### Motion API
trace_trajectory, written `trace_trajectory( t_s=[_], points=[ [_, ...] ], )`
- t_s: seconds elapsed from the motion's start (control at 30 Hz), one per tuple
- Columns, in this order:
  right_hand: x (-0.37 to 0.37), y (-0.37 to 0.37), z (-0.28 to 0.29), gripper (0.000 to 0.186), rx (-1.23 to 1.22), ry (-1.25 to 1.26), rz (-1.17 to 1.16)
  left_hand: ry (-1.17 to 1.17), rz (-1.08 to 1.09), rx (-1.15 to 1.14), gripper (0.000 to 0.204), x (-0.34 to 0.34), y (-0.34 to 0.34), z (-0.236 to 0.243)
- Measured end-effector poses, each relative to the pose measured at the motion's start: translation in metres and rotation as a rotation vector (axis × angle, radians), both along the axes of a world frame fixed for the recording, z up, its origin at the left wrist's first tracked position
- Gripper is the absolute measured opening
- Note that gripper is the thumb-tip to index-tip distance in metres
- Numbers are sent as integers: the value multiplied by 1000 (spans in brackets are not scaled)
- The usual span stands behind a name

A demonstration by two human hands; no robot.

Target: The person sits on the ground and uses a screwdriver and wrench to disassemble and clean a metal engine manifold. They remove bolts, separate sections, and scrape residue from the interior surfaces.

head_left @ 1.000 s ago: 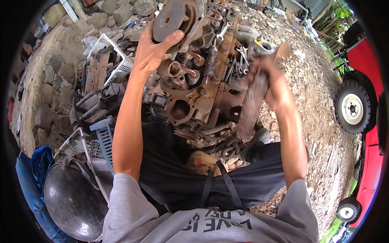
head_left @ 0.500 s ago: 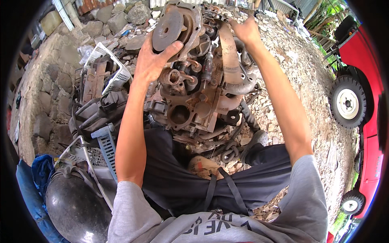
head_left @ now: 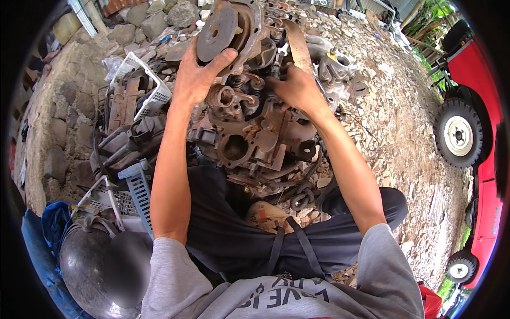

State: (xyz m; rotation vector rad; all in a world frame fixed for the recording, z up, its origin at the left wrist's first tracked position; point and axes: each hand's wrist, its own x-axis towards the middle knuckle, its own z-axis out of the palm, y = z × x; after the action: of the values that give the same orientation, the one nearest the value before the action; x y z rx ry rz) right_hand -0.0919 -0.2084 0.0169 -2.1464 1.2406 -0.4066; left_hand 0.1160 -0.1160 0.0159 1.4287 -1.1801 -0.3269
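Observation:
In front of me stands a rusty engine block (head_left: 268, 139) with a round bore, springs and rocker parts on top. My left hand (head_left: 192, 80) grips the edge of a round metal housing with a flat disc (head_left: 217, 33), thumb on the near side, at the engine's far left. My right hand (head_left: 297, 90) reaches down over the middle of the engine with its fingers curled beside a slim upright metal part (head_left: 276, 69). Its fingertips are partly hidden, so what they hold cannot be made out. Beyond that hand rises a flat brown strip (head_left: 297, 45).
A grey metal manifold (head_left: 336, 69) lies right of the engine on stony ground. To the left are a white crate (head_left: 155, 98) of rusty parts, a blue-grey crate (head_left: 139, 186) and a black rounded tank (head_left: 79, 260). A red vehicle (head_left: 481, 69) stands far right.
My right hand has come from beyond the strip down to the middle of the engine. The grey manifold now sits farther out to the right. My left hand keeps its grip on the housing.

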Motion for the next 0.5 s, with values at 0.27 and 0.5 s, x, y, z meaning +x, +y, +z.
trace_trajectory(
  t_s=[0.27,0.5],
  points=[
    [-57,44,24,30,696,-778,78,74,43,54,107,-3,2,-1],
    [-99,36,4,71,937,-1228,410,71,11,-15,104,-4,2,0]
  ],
)
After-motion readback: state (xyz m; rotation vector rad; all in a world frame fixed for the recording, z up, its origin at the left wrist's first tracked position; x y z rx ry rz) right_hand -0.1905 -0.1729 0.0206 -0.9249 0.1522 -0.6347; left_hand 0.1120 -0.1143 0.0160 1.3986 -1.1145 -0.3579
